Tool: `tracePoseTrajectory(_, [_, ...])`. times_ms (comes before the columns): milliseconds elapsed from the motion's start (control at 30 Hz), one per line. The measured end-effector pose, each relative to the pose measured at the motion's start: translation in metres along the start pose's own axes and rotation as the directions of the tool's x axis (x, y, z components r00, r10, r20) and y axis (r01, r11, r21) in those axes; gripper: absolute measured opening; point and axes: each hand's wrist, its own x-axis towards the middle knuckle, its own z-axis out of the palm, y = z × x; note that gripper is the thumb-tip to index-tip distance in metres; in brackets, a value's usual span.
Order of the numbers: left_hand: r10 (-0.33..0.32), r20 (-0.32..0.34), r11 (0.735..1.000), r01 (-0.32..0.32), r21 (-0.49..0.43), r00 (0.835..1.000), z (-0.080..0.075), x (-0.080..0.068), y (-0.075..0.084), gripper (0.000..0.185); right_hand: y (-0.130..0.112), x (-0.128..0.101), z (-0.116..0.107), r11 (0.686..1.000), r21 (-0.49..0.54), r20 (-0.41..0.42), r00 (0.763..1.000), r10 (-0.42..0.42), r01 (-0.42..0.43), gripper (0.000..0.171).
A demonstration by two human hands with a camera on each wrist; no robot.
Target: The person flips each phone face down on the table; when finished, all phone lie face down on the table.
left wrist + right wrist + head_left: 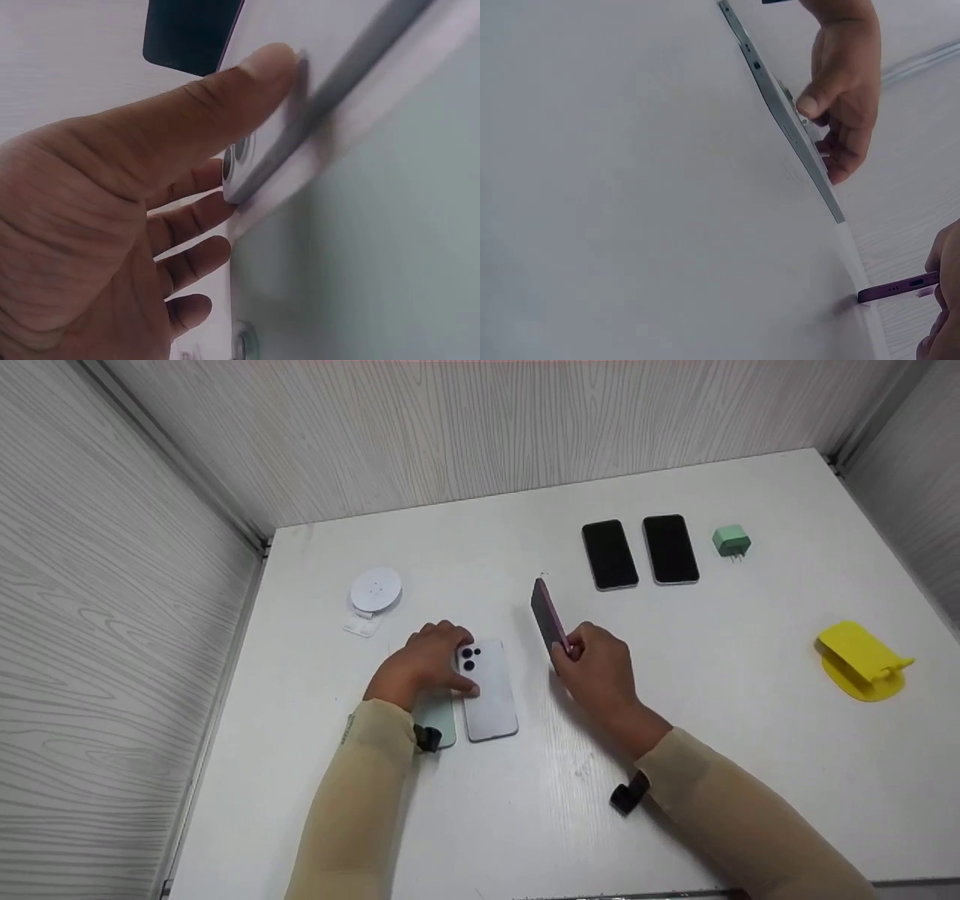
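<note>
A white phone lies back up, its dark camera lenses at the far left corner. My left hand is over that corner, thumb along the phone's back and fingertips at its far edge; in the left wrist view the left hand has its fingers spread apart. Partly under the left wrist lies a pale green phone. My right hand pinches the near end of a purple-edged phone, tilted up on its side; the right wrist view shows this purple phone end-on.
Two black-screened phones lie side by side farther back, with a green plug adapter to their right. A yellow stand is at the right. A white round-topped stand lies at the left. Panels border the table.
</note>
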Motion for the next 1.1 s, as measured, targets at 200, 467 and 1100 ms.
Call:
tracePoseTrajectory(200, [0.067, -0.092, 0.994, -0.075, -0.077, 0.993, 0.004, 0.014, 0.026, 0.084, -0.004, -0.019, -0.002, 0.999, -0.034, 0.024, 0.999, -0.027, 0.028, 0.017])
tracePoseTrajectory(467, [0.203, -0.161, 0.916, -0.246, -0.318, 0.966, 0.011, 0.032, 0.057, 0.09, -0.004, -0.04, -0.002, 0.992, -0.05, 0.033, 0.992, -0.119, 0.12, 0.015])
tracePoseTrajectory(1100, [0.21, -0.121, 0.909, -0.239, -0.341, 0.97, 0.005, 0.028, 0.047, 0.076, 0.014, -0.053, -0.008, 0.984, -0.121, 0.292, 0.952, -0.094, 0.134, 0.056])
